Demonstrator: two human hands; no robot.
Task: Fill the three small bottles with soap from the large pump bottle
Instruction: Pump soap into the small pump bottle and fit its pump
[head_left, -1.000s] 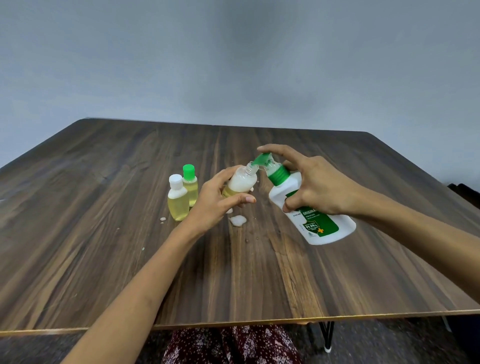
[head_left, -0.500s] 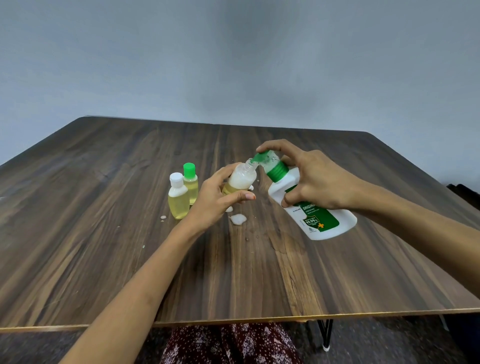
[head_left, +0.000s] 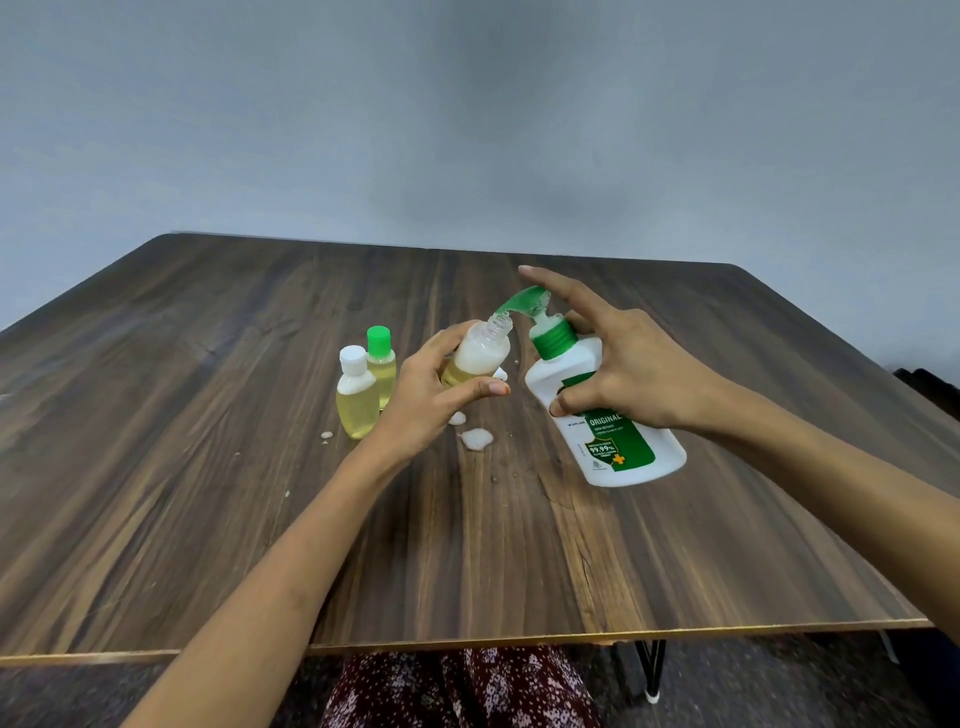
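Observation:
My left hand (head_left: 431, 400) grips an uncapped small bottle (head_left: 480, 356), tilted, with yellow liquid low and white foam above. Its open neck sits right under the green spout of the large pump bottle (head_left: 613, 431). That white bottle with a green label leans left; my right hand (head_left: 628, 371) holds its shoulder with thumb and lower fingers, the index finger raised above the pump head. Two capped small bottles of yellow liquid stand upright to the left: one with a white cap (head_left: 356, 397), one with a green cap (head_left: 381, 364).
White foam blobs (head_left: 475, 438) lie on the wooden table (head_left: 208, 467) below the held bottle, with small drops near the white-capped bottle. The table's front edge is close to my lap; a grey wall stands behind.
The pump head has risen from its pressed position and my right index finger has lifted off it. The foam level in the held bottle looks higher.

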